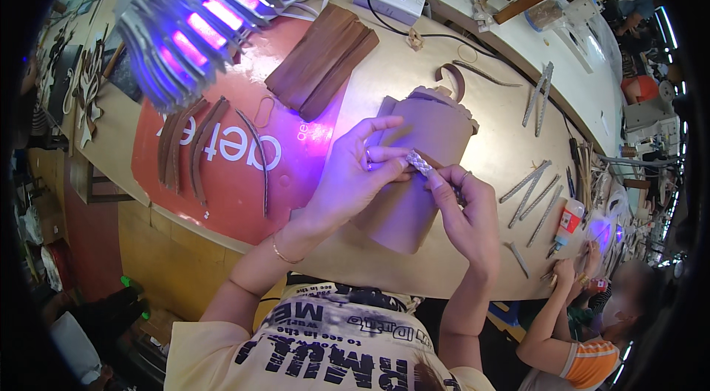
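Tabletop (510, 140) in tan spreads before us, a red sheet (229, 195) at its left, a ribbed lamp (207, 21) glowing violet above, and a co-worker (592, 350) at the lower right. Our left fingers (390, 155) are pinched together on one end of a pale braided strip (419, 163); our right fingers (442, 188) clamp its other end, over brown material (436, 125).

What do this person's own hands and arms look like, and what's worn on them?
No gloves. The left hand has a ring, with a thin gold-coloured bracelet at the wrist; the right hand has another ring. The sleeves are short, pale yellow.
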